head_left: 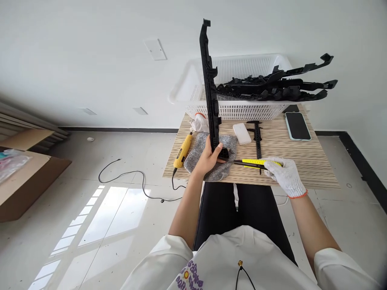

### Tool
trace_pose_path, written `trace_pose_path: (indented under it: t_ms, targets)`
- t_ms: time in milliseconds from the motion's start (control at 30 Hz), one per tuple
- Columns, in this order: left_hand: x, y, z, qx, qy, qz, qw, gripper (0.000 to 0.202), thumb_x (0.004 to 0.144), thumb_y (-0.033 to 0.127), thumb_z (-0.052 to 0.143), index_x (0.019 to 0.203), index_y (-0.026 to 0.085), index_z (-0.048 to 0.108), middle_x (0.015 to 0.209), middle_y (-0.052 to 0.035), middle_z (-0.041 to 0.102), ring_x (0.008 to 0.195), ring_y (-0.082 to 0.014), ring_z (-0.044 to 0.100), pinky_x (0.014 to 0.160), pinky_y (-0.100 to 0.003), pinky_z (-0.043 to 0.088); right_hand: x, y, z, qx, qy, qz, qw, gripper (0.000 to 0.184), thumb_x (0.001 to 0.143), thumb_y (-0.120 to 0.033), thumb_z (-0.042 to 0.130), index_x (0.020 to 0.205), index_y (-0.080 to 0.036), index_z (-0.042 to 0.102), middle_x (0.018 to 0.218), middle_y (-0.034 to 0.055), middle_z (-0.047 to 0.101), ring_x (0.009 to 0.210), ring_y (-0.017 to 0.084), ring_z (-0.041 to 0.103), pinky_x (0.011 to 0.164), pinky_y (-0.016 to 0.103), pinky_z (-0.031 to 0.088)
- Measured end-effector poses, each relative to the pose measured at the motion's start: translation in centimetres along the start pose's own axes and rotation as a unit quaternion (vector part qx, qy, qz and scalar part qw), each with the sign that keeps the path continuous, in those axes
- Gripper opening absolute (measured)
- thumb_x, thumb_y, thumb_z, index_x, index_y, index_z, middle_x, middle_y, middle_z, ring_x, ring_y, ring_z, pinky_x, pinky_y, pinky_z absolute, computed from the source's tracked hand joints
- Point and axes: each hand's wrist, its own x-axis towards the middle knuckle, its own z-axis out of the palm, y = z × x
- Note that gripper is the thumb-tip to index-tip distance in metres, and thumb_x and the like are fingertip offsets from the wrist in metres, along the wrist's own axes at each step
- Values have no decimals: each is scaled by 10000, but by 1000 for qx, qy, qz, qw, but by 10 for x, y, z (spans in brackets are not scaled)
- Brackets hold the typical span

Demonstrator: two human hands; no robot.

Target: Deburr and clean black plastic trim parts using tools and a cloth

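Observation:
My bare left hand (208, 158) is closed round the lower end of a long black plastic part (209, 84), which stands upright with its foot on a grey cloth (211, 159) on the small striped table (305, 161). My right hand (286, 174), in a white knitted glove with an orange cuff, grips a yellow and black utility knife (254, 163). The knife lies nearly flat over the table and points left toward the foot of the part.
A white slotted basket (242, 108) at the table's back holds several more black parts (278, 86). On the table lie a yellow corded power tool (183, 150), a white glove (199, 123), a white block (242, 133), a black caliper (258, 139) and a phone (297, 125). Cardboard boxes (24, 177) sit at left.

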Motion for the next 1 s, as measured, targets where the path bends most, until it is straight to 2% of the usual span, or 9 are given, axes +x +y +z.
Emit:
trace_pose_path:
  t_ms: [100,200,333,433,533,633,800,900,1000]
  targets:
    - [-1,0,0,-51,20,-1,999,621,920,577,545,1426,318,294,1168,-96,489,1036,-280,657,579,-305,610,1,2,2,15,31,-9,999,250,720,-337,763,868,-136,756,527,-22,524,487,85,501,441,196,454]
    - [-1,-1,-2,-65,2,22,998,759,851,498,687,1457,344,257,1181,-89,480,1144,-316,614,621,-337,636,3,0,5,19,33,17,999,238,694,-323,784,843,-140,751,528,-26,517,492,88,519,452,191,476]
    - [-2,-3,-4,-72,-44,26,996,940,747,338,817,1463,340,208,1190,-77,475,1214,-313,571,761,-397,644,4,-9,10,81,141,34,986,189,690,-340,763,723,-162,712,620,-1,581,529,89,568,498,185,536]
    - [-3,-2,-3,-75,-45,31,996,854,789,360,778,1441,324,227,1121,-61,514,1189,-294,588,752,-392,647,3,-13,12,82,127,52,987,147,676,-303,747,659,-173,679,646,8,596,531,96,579,495,190,553]
    - [-3,0,-2,-74,-26,9,997,615,862,463,681,1343,293,338,1098,-66,554,1169,-296,602,685,-372,649,3,-13,12,99,143,52,983,145,672,-313,746,676,-185,678,637,4,594,539,98,587,494,184,552]
    - [-3,1,-2,-81,-8,-24,996,433,913,559,567,1199,251,464,1100,-83,588,1136,-296,622,638,-341,636,6,-13,14,84,101,67,989,158,663,-307,753,703,-173,680,654,8,612,516,90,579,469,178,531]
    - [-2,1,-5,-114,-17,-49,992,503,951,631,425,1193,219,578,964,-81,653,1012,-283,674,634,-345,614,10,-20,27,123,86,48,988,188,664,-343,729,743,-176,692,665,7,635,524,95,602,448,168,511]
    - [-1,0,-6,-89,-3,-36,995,480,939,620,467,961,188,674,897,-76,671,940,-258,682,702,-348,605,8,-24,38,121,6,-1,993,233,660,-323,725,839,-175,747,734,27,680,530,89,602,479,178,531]
    - [-1,0,-5,-89,-6,-46,995,526,923,642,473,821,170,682,805,-81,661,849,-244,677,659,-347,604,10,-29,45,112,1,-38,993,235,679,-312,734,875,-187,767,799,34,704,573,91,621,547,193,564]
